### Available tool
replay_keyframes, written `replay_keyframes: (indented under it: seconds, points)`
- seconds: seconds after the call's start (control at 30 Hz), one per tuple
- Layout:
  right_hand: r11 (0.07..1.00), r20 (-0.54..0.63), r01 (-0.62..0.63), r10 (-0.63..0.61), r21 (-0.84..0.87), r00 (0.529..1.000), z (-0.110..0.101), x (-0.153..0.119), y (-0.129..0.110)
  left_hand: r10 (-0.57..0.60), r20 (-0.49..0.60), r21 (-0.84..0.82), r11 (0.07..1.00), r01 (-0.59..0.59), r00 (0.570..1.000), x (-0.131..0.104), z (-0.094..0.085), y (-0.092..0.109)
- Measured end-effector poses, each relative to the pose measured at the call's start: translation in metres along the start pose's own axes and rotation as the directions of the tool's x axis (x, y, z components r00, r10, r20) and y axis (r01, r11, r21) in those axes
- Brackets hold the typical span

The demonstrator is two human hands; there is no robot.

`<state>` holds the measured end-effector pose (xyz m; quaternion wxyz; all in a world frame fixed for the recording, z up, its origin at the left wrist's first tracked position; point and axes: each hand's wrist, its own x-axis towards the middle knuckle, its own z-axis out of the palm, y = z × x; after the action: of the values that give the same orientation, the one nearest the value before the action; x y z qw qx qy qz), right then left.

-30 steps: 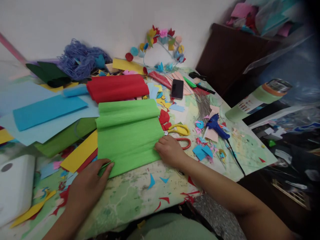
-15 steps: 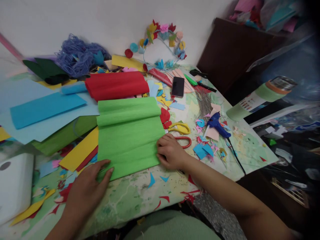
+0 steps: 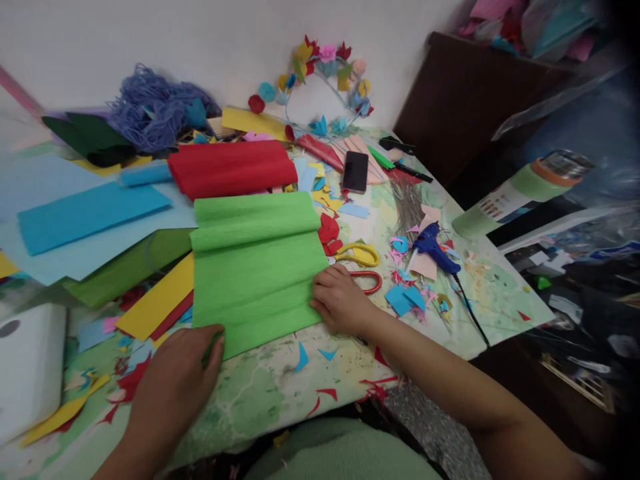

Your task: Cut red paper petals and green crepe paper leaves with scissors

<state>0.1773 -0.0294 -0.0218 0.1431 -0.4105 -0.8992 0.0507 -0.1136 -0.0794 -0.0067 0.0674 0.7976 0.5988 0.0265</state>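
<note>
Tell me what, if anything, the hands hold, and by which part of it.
The left hand holds the bright green paper by its near left corner; the right hand touches the paper's right edge, grip unclear.

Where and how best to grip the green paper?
Probably pinch its two near corners, thumb and fingers, from the near side: the green paper lies spread out with its near edge toward the person, the left hand and right hand are by those corners, and its far end is loosely folded.
</note>
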Motion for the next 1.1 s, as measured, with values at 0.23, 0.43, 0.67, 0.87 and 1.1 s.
replay_keyframes:
  seconds: [0.23,0.43,0.67,0.87,1.1]
  points:
    - [1.000,0.021,0.004,-0.005,0.029,1.000,-0.004,-0.001,-0.001,0.146,-0.166,0.161,0.980,-0.119,0.975,-0.003,-0.002,0.009]
    - [0.999,0.031,-0.011,0.010,0.030,0.999,-0.006,0.000,-0.003,0.510,-0.094,0.128,0.858,-0.498,0.855,0.012,0.015,0.037]
    - [0.999,0.018,-0.002,0.002,0.048,1.000,-0.007,0.000,-0.004,0.567,-0.052,0.092,0.822,-0.562,0.822,0.009,0.033,0.041]
    - [0.993,0.044,0.022,-0.027,0.112,0.999,-0.010,0.000,-0.002,0.550,-0.056,0.090,0.834,-0.545,0.833,0.003,0.031,0.041]
    - [0.999,-0.038,-0.039,0.039,-0.007,0.999,-0.010,-0.006,-0.012,0.551,-0.006,0.074,0.832,-0.549,0.834,0.005,0.030,0.044]
